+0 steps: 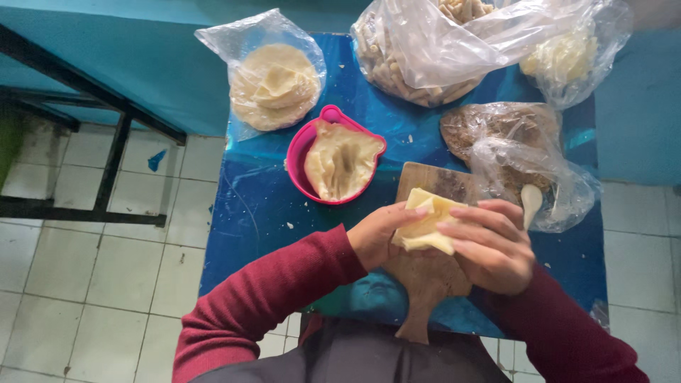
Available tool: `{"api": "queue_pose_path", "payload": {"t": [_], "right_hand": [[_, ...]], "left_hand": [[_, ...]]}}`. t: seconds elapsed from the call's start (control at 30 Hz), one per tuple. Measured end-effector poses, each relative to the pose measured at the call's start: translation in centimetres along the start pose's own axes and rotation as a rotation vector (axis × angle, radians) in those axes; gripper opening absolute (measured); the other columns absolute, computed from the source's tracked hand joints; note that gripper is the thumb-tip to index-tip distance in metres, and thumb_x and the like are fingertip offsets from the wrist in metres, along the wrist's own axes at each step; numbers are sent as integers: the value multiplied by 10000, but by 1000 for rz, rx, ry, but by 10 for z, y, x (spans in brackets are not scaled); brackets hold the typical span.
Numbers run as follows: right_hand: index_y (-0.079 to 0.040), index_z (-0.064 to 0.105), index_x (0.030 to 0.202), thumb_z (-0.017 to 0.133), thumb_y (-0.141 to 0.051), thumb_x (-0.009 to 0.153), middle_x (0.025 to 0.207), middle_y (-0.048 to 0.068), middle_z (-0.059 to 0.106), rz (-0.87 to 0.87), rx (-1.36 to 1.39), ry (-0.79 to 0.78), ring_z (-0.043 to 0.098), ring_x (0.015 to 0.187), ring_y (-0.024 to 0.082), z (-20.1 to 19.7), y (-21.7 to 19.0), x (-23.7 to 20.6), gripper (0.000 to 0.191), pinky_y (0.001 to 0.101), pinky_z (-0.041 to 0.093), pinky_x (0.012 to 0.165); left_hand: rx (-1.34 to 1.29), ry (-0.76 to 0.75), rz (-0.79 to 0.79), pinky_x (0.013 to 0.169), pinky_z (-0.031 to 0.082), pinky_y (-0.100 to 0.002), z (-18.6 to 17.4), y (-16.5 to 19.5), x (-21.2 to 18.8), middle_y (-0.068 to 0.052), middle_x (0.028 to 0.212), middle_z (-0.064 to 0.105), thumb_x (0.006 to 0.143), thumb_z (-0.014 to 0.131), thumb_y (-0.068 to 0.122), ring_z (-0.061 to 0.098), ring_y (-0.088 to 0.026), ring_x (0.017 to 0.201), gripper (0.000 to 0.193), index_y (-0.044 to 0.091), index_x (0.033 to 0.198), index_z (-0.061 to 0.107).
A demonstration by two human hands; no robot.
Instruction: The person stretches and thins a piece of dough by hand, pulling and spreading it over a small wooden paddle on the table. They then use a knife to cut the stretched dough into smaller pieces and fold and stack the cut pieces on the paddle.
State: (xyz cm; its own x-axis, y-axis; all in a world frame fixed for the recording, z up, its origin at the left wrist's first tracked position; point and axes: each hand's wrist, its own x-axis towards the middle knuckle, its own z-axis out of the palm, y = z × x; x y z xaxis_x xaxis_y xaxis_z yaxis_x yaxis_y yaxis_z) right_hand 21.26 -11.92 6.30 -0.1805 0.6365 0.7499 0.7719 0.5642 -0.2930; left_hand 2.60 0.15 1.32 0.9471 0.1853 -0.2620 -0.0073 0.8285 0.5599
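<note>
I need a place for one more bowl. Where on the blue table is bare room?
Bare blue table lies left of the pink bowl, down to the left hand. A small patch sits between bowl and bag of rolls. The right side is crowded: wooden board, filling bag, spoon.

Long dark-red knit sleeves on both arms, bare hands, dark grey garment at lap.

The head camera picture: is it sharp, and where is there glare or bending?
In the head view, soft daylight and faint shadows; glare streaks the blue tabletop and the clear plastic bags; the left hand, right hand and folded wrapper look slightly soft; the wide lens makes the floor tiles splay outward toward the edges.
</note>
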Motion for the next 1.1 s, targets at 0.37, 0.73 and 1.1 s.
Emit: {"api": "queue_pose_path", "payload": {"t": [0.37,0.73,1.1], "right_hand": [[-31,616,1292,676,-39,978,1107,75,724,932,624,173,706,995,138,10,2,-20,320,299,573,880],[-14,713,1144,683,-77,976,1020,39,754,1043,694,-35,688,944,89,30,16,-32,182,253,550,846],[-68,663,1126,717,-78,955,1018,18,734,1023,753,77,680,932,96,19,5,-24,180,251,544,819]], "left_hand": [[437,256,487,951,592,-380,-54,142,-38,-122,1251,676,1027,630,230,686,-212,1129,401,7,1354,563],[1760,1212,812,887,533,-433,-125,216,-21,-122,1133,704,863,825,285,688,-317,1038,477,55,1257,685],[438,103,251,1155,410,-360,21,3,6,-82,1497,525,1124,412,298,486,-176,1393,521,-13,1542,430]]}}
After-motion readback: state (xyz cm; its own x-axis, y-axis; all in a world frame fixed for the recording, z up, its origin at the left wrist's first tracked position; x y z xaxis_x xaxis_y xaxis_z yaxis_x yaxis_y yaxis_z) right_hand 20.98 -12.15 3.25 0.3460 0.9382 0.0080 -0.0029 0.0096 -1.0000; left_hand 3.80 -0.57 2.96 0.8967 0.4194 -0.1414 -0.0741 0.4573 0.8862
